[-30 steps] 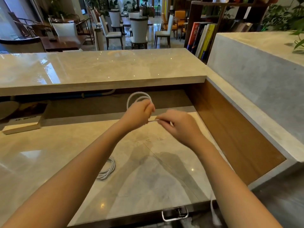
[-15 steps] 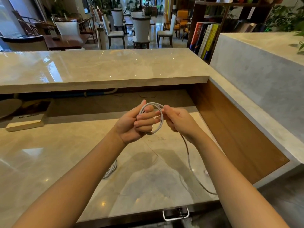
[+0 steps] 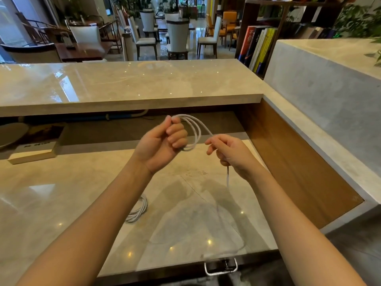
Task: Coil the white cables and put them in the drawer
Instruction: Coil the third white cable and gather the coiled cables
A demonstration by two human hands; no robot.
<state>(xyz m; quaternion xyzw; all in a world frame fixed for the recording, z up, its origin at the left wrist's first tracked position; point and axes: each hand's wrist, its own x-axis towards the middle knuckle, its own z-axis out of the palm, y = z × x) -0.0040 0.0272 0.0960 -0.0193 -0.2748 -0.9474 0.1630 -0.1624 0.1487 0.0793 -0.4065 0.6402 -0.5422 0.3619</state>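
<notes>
A white cable [image 3: 195, 129] is wound in several loops held above the marble desk. My left hand [image 3: 165, 141] is closed around the loops. My right hand [image 3: 228, 153] pinches the cable's free length, which runs from the loops through its fingers and hangs down as a blurred tail [image 3: 227, 178] towards the desk. A second white cable [image 3: 138, 211] lies coiled on the desk, partly hidden behind my left forearm. The drawer shows only as a metal handle [image 3: 221, 268] under the desk's front edge; it looks shut.
A raised marble counter [image 3: 132, 85] overhangs the back of the desk [image 3: 61, 203]. A book [image 3: 35, 150] lies at the back left under it. A wooden side panel [image 3: 292, 162] and a marble block [image 3: 329, 96] close off the right side.
My hands have moved apart. The right hand has drawn off to the right along the cable, and the long hanging tail has shortened. The left hand turned and closed tighter on the loops.
</notes>
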